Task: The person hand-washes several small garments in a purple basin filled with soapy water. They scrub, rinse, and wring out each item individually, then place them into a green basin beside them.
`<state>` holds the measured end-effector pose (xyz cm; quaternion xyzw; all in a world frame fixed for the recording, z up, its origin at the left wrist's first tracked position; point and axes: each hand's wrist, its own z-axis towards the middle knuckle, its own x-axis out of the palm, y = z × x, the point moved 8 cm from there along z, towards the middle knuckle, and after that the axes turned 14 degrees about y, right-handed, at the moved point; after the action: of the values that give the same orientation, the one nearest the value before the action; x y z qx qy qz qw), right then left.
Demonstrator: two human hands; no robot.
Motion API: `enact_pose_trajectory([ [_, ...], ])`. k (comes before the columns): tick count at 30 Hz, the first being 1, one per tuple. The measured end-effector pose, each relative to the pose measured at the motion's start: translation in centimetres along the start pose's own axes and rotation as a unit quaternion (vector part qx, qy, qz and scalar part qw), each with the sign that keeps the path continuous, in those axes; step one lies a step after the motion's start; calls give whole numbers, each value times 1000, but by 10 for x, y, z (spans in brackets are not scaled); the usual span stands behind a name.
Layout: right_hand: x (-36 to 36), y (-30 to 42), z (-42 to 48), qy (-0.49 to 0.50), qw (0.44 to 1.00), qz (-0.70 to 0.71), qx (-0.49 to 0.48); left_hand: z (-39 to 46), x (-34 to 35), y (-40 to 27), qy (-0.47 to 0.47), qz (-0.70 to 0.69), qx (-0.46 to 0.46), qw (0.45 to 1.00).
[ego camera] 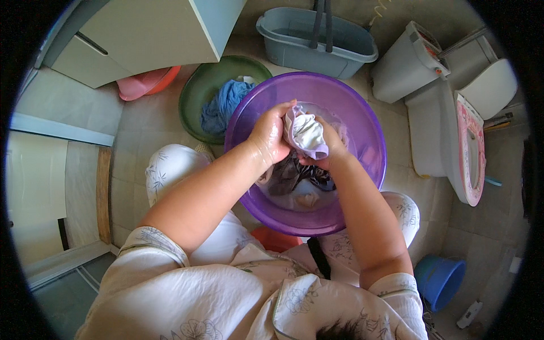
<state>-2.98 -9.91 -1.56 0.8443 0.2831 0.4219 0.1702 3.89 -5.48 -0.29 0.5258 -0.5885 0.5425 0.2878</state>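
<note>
A wet white cloth garment with lilac edging (307, 132) is bunched between my two hands, above a purple plastic basin (361, 119). My left hand (272, 131) grips its left side, with the thumb up along the edge. On the other side my right hand (332, 144) holds it, the fingers partly hidden beneath the cloth. Below, dark clothes (293, 176) lie in cloudy water in the basin. A small beige piece of cloth (307, 199) shows near the front, and pale pinkish fabric (341, 129) sits behind my right hand.
Left of the basin, a green basin (193, 100) holds blue cloth (227, 106). A grey bucket with a handle (314, 55) stands behind. At right are a grey bin (397, 68) and a toilet with a pink seat cover (469, 170). A blue bucket (440, 280) lies lower right.
</note>
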Motion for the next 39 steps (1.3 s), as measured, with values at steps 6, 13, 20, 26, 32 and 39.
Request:
enact_pose_trajectory([
  [6,2,45,-14,-33,924,-281,-259,-13,5,27,-39,59,-153,986],
  [13,112,15,-80,18,631,-514,-581,-7,-19,8,140,220,-125,957],
  [20,-13,55,-25,-276,734,-499,-369,-3,3,29,5,50,-28,998],
  [26,-15,5,17,-31,991,-3,-132,3,-28,7,79,102,13,992],
  [32,-9,43,-10,-121,820,-423,-365,-30,8,23,-128,58,-148,979],
  [39,94,13,-56,-20,583,-577,-572,-20,-28,33,106,-6,-213,971],
])
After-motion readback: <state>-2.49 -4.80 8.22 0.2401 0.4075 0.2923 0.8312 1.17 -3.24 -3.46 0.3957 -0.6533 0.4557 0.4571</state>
